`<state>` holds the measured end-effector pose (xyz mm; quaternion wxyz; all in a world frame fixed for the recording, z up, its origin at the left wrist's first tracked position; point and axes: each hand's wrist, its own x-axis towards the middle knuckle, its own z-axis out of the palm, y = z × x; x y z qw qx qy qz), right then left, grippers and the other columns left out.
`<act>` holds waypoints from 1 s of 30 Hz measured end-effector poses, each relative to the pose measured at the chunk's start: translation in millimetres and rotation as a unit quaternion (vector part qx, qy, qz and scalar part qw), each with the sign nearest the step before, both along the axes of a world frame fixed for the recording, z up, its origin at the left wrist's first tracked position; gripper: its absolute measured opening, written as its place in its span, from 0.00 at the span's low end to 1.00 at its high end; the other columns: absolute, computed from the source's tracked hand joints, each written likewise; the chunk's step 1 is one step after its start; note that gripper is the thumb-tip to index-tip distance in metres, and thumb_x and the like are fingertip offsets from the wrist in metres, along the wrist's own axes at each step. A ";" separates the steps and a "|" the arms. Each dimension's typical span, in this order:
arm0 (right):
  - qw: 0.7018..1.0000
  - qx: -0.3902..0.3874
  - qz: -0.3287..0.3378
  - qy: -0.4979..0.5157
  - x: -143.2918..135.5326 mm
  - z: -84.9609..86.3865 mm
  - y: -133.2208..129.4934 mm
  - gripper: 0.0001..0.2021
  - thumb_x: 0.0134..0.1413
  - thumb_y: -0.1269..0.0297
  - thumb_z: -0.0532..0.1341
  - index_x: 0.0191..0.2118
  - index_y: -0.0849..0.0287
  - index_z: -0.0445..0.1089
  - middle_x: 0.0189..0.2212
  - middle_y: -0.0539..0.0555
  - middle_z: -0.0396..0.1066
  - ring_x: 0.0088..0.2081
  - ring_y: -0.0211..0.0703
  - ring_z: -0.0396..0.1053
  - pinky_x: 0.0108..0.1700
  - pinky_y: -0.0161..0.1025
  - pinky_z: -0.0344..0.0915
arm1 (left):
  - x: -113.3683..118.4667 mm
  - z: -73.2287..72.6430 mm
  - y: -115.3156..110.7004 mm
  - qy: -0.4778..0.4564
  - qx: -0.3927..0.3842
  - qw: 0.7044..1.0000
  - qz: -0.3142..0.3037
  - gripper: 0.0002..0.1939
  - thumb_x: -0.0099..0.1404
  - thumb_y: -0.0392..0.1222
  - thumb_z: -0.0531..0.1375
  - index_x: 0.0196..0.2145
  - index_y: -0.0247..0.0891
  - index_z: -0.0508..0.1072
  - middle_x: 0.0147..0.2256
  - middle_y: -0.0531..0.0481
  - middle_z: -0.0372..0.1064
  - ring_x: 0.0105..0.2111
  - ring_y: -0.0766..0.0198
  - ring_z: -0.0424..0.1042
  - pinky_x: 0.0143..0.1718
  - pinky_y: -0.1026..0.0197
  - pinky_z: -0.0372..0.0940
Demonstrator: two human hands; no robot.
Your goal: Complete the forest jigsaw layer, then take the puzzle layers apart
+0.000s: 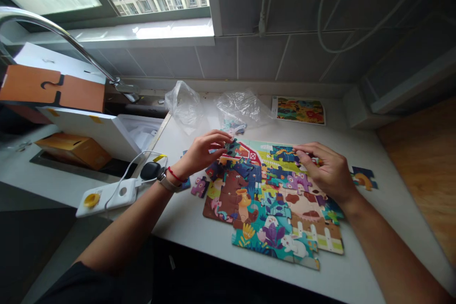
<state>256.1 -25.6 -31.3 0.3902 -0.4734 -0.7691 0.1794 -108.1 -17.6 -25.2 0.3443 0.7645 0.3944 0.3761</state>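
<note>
A colourful animal jigsaw puzzle [245, 199], with a bear, rabbits, a cow and a red barn, lies on the white counter. Loose pieces rest on top of its joined part. My left hand [204, 154] is at the puzzle's upper left corner, fingertips by a dark piece; thumb and fingers are apart. Over the upper right edge, my right hand [327, 173] is closed in a pinch on a puzzle piece [319, 162], mostly hidden by the fingers. One purple piece [200, 187] lies left of the puzzle, and a dark blue piece [364, 178] beyond my right hand.
Two clear plastic bags [183, 104] lie behind the puzzle, beside a printed picture card [301, 110]. A white power strip [107, 198] with a black plug sits at left. Farther left are a sink faucet [71, 40], an orange box [71, 149] and a white counter [178, 216] edge.
</note>
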 end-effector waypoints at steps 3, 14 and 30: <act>0.999 -0.020 -0.003 0.026 -1.2 2.2 -0.9 0.08 0.68 0.61 0.63 0.43 0.53 0.81 0.40 0.55 0.82 0.42 0.49 0.80 0.49 0.45 0.76 | 20.2 5.5 7.4 -0.061 -0.060 0.996 0.001 0.11 0.71 0.39 0.64 0.49 0.35 0.78 0.55 0.38 0.74 0.43 0.64 0.80 0.44 0.60 0.80; 0.952 -0.207 0.001 0.227 -12.9 0.6 -9.8 0.24 0.61 0.51 0.70 0.61 0.50 0.74 0.44 0.54 0.79 0.43 0.45 0.79 0.46 0.43 0.78 | 107.4 38.3 49.7 -0.065 -0.121 0.985 -0.101 0.17 0.65 0.36 0.64 0.51 0.32 0.77 0.38 0.45 0.82 0.36 0.64 0.82 0.40 0.61 0.76; 0.933 -0.236 -0.072 0.263 -22.8 1.1 -12.8 0.18 0.56 0.50 0.74 0.48 0.53 0.80 0.38 0.54 0.81 0.38 0.47 0.78 0.41 0.43 0.78 | 112.8 33.4 37.0 0.024 -0.111 0.984 -0.135 0.18 0.61 0.32 0.61 0.49 0.34 0.79 0.36 0.47 0.81 0.31 0.64 0.78 0.31 0.63 0.68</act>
